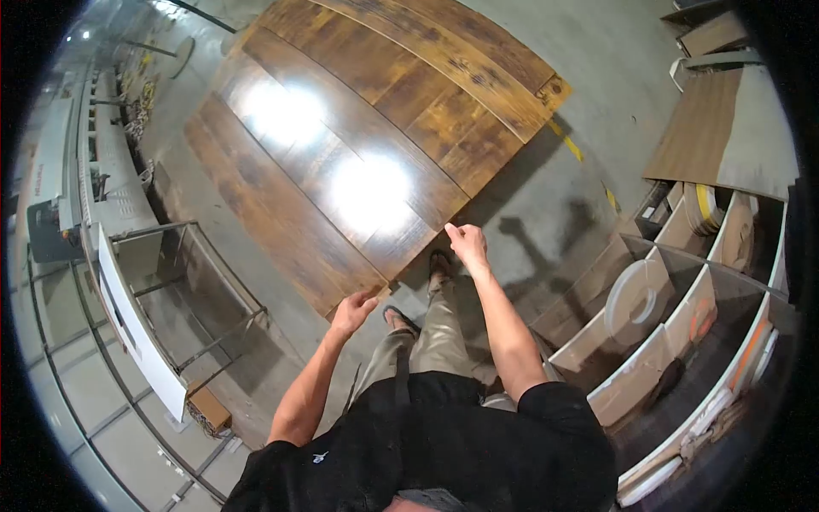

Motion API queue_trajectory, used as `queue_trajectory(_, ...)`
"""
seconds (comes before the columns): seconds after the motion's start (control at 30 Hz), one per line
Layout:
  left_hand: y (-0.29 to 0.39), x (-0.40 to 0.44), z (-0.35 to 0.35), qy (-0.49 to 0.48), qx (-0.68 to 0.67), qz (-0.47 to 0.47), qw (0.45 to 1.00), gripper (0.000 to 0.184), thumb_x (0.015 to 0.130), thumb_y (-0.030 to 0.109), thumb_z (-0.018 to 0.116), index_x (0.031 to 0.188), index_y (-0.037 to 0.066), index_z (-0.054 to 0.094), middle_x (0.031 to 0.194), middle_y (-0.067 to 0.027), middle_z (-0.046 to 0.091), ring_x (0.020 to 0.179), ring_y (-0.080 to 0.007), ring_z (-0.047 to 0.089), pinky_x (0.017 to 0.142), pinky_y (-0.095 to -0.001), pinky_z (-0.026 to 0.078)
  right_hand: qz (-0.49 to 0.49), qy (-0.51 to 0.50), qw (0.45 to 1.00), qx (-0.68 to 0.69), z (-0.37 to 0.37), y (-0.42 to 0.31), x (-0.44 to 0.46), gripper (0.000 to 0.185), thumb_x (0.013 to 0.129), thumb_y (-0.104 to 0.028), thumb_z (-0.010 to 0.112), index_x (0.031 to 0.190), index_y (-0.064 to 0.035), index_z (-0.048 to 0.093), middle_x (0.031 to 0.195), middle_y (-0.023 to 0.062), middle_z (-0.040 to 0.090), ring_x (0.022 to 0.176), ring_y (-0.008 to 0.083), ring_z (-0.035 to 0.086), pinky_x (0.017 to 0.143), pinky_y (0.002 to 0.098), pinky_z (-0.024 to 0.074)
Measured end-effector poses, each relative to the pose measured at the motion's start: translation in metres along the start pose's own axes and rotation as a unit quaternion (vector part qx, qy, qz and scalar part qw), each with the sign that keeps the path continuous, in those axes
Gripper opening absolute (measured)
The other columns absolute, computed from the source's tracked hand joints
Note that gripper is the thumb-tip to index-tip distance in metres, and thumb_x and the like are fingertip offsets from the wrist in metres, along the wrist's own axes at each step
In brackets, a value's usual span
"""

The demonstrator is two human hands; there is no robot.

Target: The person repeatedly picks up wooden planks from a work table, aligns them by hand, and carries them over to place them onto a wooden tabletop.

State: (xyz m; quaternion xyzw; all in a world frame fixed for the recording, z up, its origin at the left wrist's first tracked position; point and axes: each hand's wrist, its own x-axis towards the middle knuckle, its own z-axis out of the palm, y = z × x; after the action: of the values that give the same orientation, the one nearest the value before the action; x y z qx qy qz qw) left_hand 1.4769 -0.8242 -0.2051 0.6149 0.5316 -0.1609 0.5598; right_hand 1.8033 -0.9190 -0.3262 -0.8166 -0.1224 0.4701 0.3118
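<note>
Brown wood-grain boards (341,162) lie side by side in a wide raised layer before me, glossy under two bright reflections. At their near edge, my right hand (467,246) is closed, thumb and fingertips pinched at the edge of a board. Lower and to its left, my left hand (351,316) is beside the near left corner of the boards, its fingers partly stretched out and slightly apart. Nothing shows in its grasp; whether its fingertips touch the edge is unclear. The underside of the boards is hidden.
To my right stands a divided rack (631,247) holding panels and rolls of edging (636,299). A metal-framed cart (175,294) and a long machine (64,183) are at left. Yellow tape (567,141) marks the grey floor (546,200). My feet are close below the boards.
</note>
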Motion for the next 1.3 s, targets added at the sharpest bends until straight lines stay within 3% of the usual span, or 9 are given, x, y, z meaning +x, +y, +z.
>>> queue_trajectory(0.07,-0.037,-0.012,0.007,0.011,-0.019,-0.044,0.999,0.062,0.089,0.041,0.066,0.127,-0.007,0.059,0.115,-0.0226,0.068,0.108,-0.0271,0.065,0.092,-0.0365,0.050,-0.129,0.205,0.967,-0.083,0.008,0.005,-0.030,0.060,0.082,-0.040,0.077,0.121,0.0027,0.059,0.114,0.0220,0.065,0.106,0.0323,0.064,0.092,0.0450,0.0506)
queue_trajectory(0.1,-0.058,-0.012,0.010,0.017,-0.025,-0.060,0.998,0.061,0.089,0.041,0.067,0.127,-0.007,0.059,0.115,-0.0227,0.068,0.108,-0.0270,0.065,0.092,-0.0364,0.050,-0.213,0.224,0.945,-0.106,0.009,0.001,-0.031,0.081,0.076,-0.040,0.080,0.135,0.0050,0.048,0.137,0.0278,0.050,0.128,0.0377,0.050,0.107,0.0506,0.0388)
queue_trajectory(0.23,-0.089,-0.030,0.012,0.012,-0.038,-0.078,0.996,0.063,0.089,0.044,0.067,0.127,-0.006,0.059,0.116,-0.0225,0.068,0.110,-0.0270,0.065,0.094,-0.0364,0.049,-0.257,0.156,0.913,-0.275,0.004,-0.061,-0.033,0.109,0.069,-0.046,0.084,0.149,0.0025,0.028,0.157,0.0284,0.021,0.147,0.0440,0.015,0.120,0.0565,0.0094)
queue_trajectory(0.33,-0.124,-0.028,0.011,0.039,-0.048,-0.048,0.997,0.064,0.089,0.045,0.066,0.128,-0.005,0.059,0.121,-0.0225,0.067,0.114,-0.0289,0.063,0.099,-0.0372,0.048,-0.247,0.131,0.892,-0.355,0.010,-0.088,-0.020,0.108,0.072,-0.047,0.081,0.150,0.0018,0.025,0.153,0.0327,0.023,0.143,0.0466,0.020,0.119,0.0593,0.0098)
queue_trajectory(0.5,-0.095,-0.054,0.000,0.093,-0.046,-0.103,0.989,0.070,0.091,0.048,0.064,0.134,-0.006,0.054,0.104,-0.0173,0.071,0.099,-0.0218,0.067,0.089,-0.0350,0.051,-0.218,0.124,0.902,-0.350,0.018,-0.098,-0.007,0.109,0.068,-0.043,0.084,0.150,-0.0026,0.026,0.151,0.0279,0.023,0.142,0.0434,0.020,0.119,0.0537,0.0169)
queue_trajectory(0.7,-0.111,-0.072,-0.007,0.081,-0.074,-0.137,0.984,0.068,0.091,0.043,0.065,0.135,-0.006,0.053,0.110,-0.0176,0.070,0.098,-0.0223,0.067,0.089,-0.0357,0.051,-0.197,0.114,0.904,-0.362,0.031,-0.119,0.004,0.112,0.067,-0.047,0.084,0.153,-0.0056,0.024,0.153,0.0248,0.022,0.143,0.0411,0.019,0.119,0.0521,0.0185)
queue_trajectory(0.8,-0.137,-0.071,0.005,0.106,-0.120,-0.148,0.976,0.065,0.088,0.046,0.063,0.130,-0.003,0.059,0.122,-0.0243,0.065,0.114,-0.0321,0.064,0.098,-0.0380,0.048,-0.189,0.113,0.899,-0.378,0.033,-0.122,0.002,0.112,0.069,-0.048,0.083,0.153,-0.0069,0.022,0.153,0.0243,0.022,0.143,0.0412,0.019,0.119,0.0522,0.0182)
queue_trajectory(1.13,-0.158,-0.094,-0.006,0.090,-0.161,-0.165,0.969,0.060,0.088,0.045,0.063,0.126,-0.002,0.062,0.117,-0.0205,0.068,0.109,-0.0289,0.066,0.095,-0.0366,0.050,-0.205,0.188,0.903,-0.329,0.045,-0.106,-0.026,0.113,0.076,-0.055,0.078,0.155,-0.0040,0.016,0.161,0.0241,0.009,0.149,0.0414,0.008,0.119,0.0542,0.0163)
queue_trajectory(1.3,-0.200,-0.108,-0.020,0.090,-0.188,-0.128,0.970,0.059,0.093,0.037,0.065,0.131,-0.006,0.056,0.112,-0.0140,0.069,0.097,-0.0208,0.065,0.088,-0.0353,0.050,-0.191,0.205,0.910,-0.306,0.067,-0.073,-0.074,0.091,0.089,-0.043,0.068,0.154,-0.0009,0.020,0.160,0.0225,0.014,0.147,0.0408,0.014,0.118,0.0525,0.0210)
